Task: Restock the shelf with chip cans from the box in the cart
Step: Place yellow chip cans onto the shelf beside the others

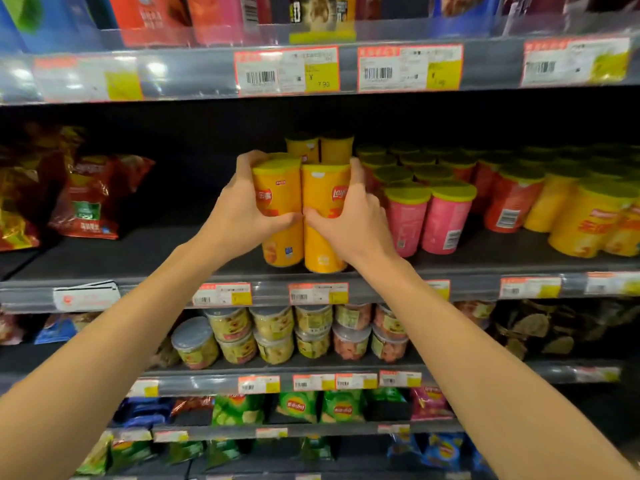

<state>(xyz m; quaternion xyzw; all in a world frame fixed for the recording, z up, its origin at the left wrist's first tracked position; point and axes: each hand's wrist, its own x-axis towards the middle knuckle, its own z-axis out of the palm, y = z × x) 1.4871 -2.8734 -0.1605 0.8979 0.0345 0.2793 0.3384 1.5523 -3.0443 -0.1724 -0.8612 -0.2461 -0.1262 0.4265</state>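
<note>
Standing side by side at the shelf's [145, 251] front edge, two orange chip cans [277, 209] touch. Bare shelf opens beyond the left hand's [239, 209] curled fingers; pink cans [429, 220] crowd just past the right hand's [349, 220] gripping fingers.

Dark shelf [207, 251]: orange cans [322, 216], pink cans [426, 220], red bags [90, 202].

Place: a shop, the snack aisle.
Landmark: grey middle shelf [138, 251].
On it: rows of chip cans [446, 216].
Along its front edge: barcode price tags [318, 293].
Below it: stacked snack tubs [273, 334], then chip bags [298, 407].
</note>
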